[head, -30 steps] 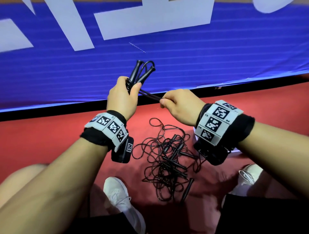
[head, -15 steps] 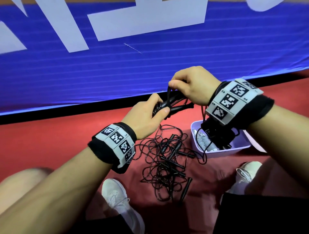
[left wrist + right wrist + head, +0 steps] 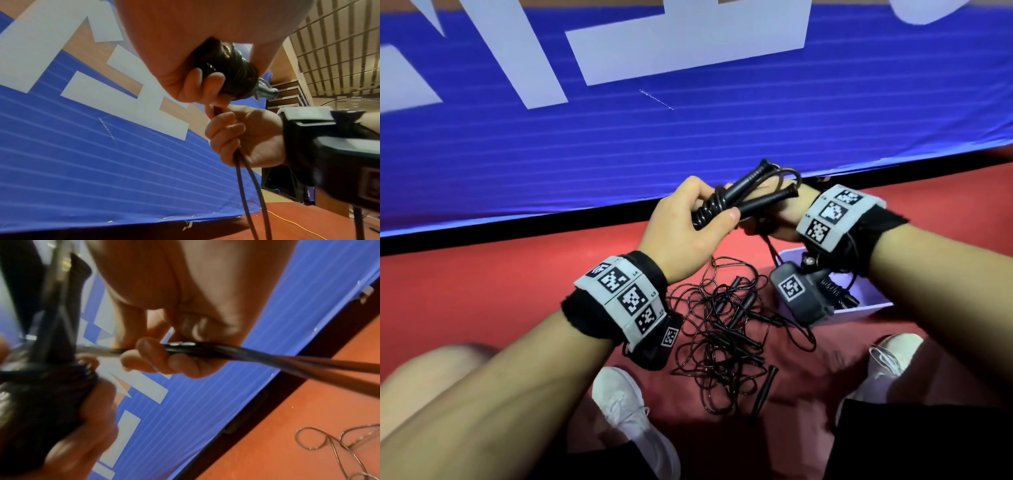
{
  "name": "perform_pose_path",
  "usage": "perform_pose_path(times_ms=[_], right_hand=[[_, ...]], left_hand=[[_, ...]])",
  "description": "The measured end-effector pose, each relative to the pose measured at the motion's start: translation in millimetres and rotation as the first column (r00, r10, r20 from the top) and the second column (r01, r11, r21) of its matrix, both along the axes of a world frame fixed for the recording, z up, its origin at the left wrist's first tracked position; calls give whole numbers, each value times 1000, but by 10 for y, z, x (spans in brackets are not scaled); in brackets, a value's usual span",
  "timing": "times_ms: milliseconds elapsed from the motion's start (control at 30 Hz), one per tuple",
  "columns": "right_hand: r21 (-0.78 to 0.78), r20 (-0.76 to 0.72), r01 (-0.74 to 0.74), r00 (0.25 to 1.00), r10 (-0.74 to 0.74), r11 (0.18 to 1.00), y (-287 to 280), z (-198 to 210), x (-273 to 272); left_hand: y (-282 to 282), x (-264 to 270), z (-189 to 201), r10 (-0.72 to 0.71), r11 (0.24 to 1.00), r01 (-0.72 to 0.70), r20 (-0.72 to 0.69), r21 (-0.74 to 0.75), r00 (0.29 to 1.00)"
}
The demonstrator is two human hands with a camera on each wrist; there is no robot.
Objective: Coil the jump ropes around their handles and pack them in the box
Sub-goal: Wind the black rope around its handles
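Two black jump-rope handles (image 3: 753, 197) sit side by side in your left hand (image 3: 688, 228), fingers and thumb wrapped round their lower end over the coiled turns of thin black rope (image 3: 710, 209); tips stick out up-right. Your right hand (image 3: 244, 138) is just beside it, fingers curled on the doubled loose strand (image 3: 246, 186), which hangs below. Remaining tangled black jump ropes (image 3: 726, 329) lie on the red floor (image 3: 482, 291), beside the pale lilac plastic box (image 3: 866, 308).
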State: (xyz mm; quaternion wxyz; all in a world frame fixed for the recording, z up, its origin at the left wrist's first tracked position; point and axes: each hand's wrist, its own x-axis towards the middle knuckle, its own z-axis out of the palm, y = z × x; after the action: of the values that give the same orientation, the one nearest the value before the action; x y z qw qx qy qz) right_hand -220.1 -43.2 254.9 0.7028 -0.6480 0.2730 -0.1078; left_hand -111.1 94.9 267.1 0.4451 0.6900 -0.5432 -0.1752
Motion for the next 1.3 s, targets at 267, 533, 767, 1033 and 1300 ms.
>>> perform_pose_path(times_ms=[267, 533, 767, 1033, 1300], right_hand=[[-319, -26, 67, 996, -80, 945, 426, -69, 176], [-789, -401, -222, 893, -206, 573, 354, -74, 79], [-469, -132, 93, 976, -174, 878, 190, -93, 148], [-376, -174, 25, 980, -97, 926, 282, -39, 171], [-751, -229, -103, 967, -111, 653, 442, 121, 144]], left_hand=[[-101, 193, -59, 216, 976, -217, -55, -26, 975], [-128, 244, -52, 263, 963, -264, -34, -50, 964], [-161, 38, 22, 154, 977, -159, -47, -143, 987], [-189, 411, -29, 325, 942, -323, 5, -94, 946], [-139, 568, -64, 388, 915, -401, 180, 38, 904]])
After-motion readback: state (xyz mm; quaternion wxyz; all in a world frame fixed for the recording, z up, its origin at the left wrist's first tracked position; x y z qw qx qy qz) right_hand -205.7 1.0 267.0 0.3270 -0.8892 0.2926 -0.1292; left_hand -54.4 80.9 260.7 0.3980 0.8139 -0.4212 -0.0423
